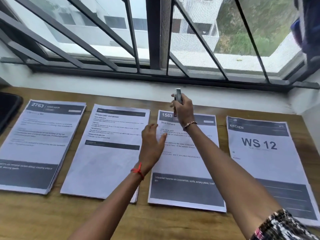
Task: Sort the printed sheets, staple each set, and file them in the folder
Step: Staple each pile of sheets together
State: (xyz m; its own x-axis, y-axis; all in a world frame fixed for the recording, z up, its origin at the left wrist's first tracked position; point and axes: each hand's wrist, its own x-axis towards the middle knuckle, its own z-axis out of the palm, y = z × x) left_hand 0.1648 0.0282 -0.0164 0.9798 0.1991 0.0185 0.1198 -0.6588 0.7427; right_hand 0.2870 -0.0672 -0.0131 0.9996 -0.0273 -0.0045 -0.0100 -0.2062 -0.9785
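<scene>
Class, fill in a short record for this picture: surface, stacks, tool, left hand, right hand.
surface: wooden desk below a barred window
stacks: four side by side: 2763 stack, 3564 stack, 1563 stack, WS 12 stack
tool: stapler, held above the top of the 1563 stack
left hand: open, fingers straight, at the 1563 stack's left edge
right hand: grips the stapler

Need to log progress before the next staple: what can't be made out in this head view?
1) Stapler: head view, mostly covered by the right hand; whether it bites the 1563 stack is hidden.
2) 2763 stack: head view, body text blurred.
3) Dark object: head view, cut off by the left edge; unidentifiable.
4) Staples already in any stack: too small to see.
</scene>
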